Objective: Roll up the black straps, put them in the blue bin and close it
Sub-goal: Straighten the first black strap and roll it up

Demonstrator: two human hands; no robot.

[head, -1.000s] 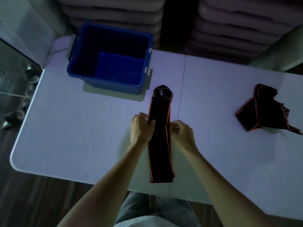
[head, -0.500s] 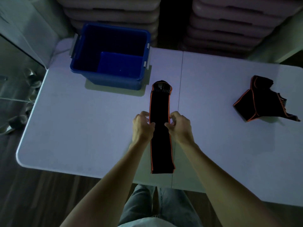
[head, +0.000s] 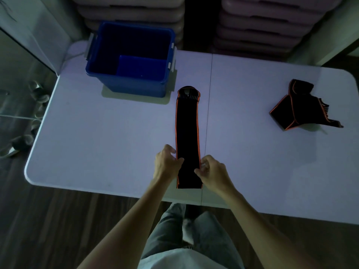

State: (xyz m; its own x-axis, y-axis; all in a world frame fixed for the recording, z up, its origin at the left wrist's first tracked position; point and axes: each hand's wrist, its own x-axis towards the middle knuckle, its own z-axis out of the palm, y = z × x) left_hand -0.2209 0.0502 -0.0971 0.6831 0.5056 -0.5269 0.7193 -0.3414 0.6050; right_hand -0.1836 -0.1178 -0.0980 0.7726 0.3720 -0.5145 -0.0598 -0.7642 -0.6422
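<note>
Both hands have slid down the strap toward the table's (head: 97, 133) near edge. The blue bin (head: 134, 82) stands open at the far left corner, awaiting rolls. The flattened black strap (head: 187, 133) lies mid-table; a crumpled strap (head: 299, 107) waits right. Left hand (head: 167, 164) and right hand (head: 211, 171) pinch its edges, likely to start rolling.

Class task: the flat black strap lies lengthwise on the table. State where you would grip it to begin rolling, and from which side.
Grip the flat strap at its near cut end, from the person's side, pinching both orange edges. It lies straight, so rolling runs away toward the far buckle end.
</note>
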